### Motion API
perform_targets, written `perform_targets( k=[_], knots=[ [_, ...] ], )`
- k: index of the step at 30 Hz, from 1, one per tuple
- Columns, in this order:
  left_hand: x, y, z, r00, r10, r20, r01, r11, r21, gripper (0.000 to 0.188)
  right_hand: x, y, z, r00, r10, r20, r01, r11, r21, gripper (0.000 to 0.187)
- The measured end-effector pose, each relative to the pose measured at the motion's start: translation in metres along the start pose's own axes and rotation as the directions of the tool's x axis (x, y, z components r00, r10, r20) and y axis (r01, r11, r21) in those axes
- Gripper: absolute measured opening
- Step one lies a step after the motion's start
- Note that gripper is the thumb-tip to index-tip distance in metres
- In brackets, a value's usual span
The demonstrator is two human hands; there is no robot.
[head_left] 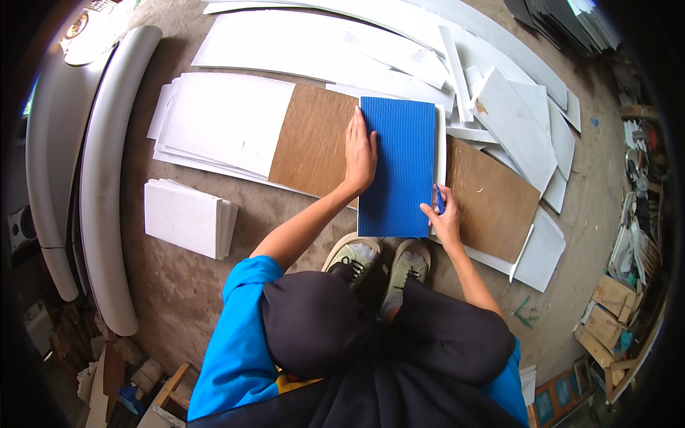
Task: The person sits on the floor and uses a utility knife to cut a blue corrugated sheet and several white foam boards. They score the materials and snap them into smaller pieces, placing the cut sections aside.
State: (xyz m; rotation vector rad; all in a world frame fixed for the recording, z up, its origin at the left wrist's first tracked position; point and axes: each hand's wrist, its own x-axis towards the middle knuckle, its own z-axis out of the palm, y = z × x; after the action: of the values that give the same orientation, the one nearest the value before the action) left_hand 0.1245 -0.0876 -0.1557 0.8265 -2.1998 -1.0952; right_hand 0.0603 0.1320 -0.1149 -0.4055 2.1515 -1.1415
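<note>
A blue ribbed rectangular sheet (397, 167) lies lengthwise before me, over a white sheet (441, 143) whose edge shows along its right side. Both rest across a brown wooden board (314, 135). Stretched out along the blue sheet's left edge, the fingers of my left hand (362, 157) press against it, holding nothing. My right hand (445, 220) is at the lower right edge, closed around a slim blue pen (439, 200); its tip is too small to make out.
White sheets (221, 118) are layered on the board's left part. A small white stack (184, 217) sits on the floor nearer me. White offcuts (517, 128) pile up at the far right. Long white rolled panels (114, 185) stand at left; my shoes (353, 258) are just below the board.
</note>
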Motion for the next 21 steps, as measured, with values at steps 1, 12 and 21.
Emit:
perform_targets(
  k=[1, 12, 21],
  knots=[
    [-0.002, 0.0, -0.001, 1.0, -0.006, 0.011, 0.006, 1.0, -0.018, 0.059, -0.001, -0.006, 0.0, 0.998, 0.051, 0.025, -0.052, 0.998, 0.032, 0.053],
    [-0.022, 0.004, -0.01, 0.998, 0.011, 0.054, -0.003, 0.99, -0.143, 0.065, 0.005, -0.003, -0.002, 0.986, -0.149, 0.069, 0.16, 0.966, -0.201, 0.075],
    [-0.026, 0.005, -0.011, 0.998, -0.001, 0.058, 0.011, 0.984, -0.178, 0.063, 0.004, -0.002, -0.002, 0.971, -0.226, 0.082, 0.237, 0.958, -0.159, 0.073]
  ],
)
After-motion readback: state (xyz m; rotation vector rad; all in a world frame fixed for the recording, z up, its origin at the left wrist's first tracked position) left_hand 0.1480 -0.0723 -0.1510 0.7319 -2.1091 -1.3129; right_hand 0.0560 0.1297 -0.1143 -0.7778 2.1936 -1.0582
